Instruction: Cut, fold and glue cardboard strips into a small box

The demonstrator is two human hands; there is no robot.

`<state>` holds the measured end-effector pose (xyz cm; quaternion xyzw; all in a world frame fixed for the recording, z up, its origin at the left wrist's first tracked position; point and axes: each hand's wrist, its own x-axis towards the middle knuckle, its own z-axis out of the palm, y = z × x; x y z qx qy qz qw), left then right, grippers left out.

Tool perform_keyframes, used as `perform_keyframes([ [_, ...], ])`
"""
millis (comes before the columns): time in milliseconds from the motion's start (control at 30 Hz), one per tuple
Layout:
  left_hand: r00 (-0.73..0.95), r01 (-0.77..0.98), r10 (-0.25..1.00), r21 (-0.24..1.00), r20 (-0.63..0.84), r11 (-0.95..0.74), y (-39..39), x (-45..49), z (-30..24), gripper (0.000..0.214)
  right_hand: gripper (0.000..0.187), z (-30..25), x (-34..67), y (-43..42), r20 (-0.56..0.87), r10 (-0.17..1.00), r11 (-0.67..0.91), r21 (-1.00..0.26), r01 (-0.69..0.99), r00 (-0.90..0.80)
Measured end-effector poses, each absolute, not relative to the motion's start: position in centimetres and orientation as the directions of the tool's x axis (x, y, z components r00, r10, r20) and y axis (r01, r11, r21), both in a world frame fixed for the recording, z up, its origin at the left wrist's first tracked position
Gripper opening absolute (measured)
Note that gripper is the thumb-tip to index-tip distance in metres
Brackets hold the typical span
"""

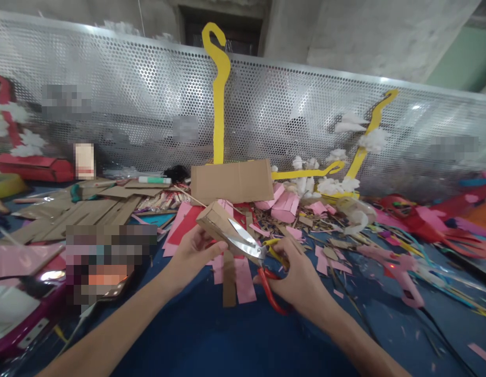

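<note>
My left hand is closed round the near end of a small brown cardboard box, which tilts up and away from me. In my right hand is a pair of scissors with one red and one yellow handle. Their blades are parted and point left, lying over or against the side of the box; I cannot tell if an edge sits between them. Below, a brown cardboard strip and a pink paper strip lie on the blue table.
A brown cardboard piece stands behind, with a tall yellow hook shape rising there. A pink glue gun with its cord lies right. Pink paper scraps spread across the middle. Flat cardboard lies left. A perforated metal panel closes the back.
</note>
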<state>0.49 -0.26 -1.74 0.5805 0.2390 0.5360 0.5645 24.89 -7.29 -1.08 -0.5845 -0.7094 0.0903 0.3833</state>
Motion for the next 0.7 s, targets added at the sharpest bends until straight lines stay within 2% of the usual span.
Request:
perform_keyframes([
  [233,0.312,-0.317,0.886,0.917,0.343,-0.244,-0.59,0.59,-1.39,0.03,0.036,-0.24,25.22,-7.45,0.45,0.89,0.331,-0.537,0.776,-0.069],
  [700,0.355,-0.323,0.867,0.916,0.349,-0.237,-0.56,0.62,-1.57,0.031,0.042,-0.66,25.42,-7.31,0.434,0.9,0.295,-0.548,0.782,-0.036],
])
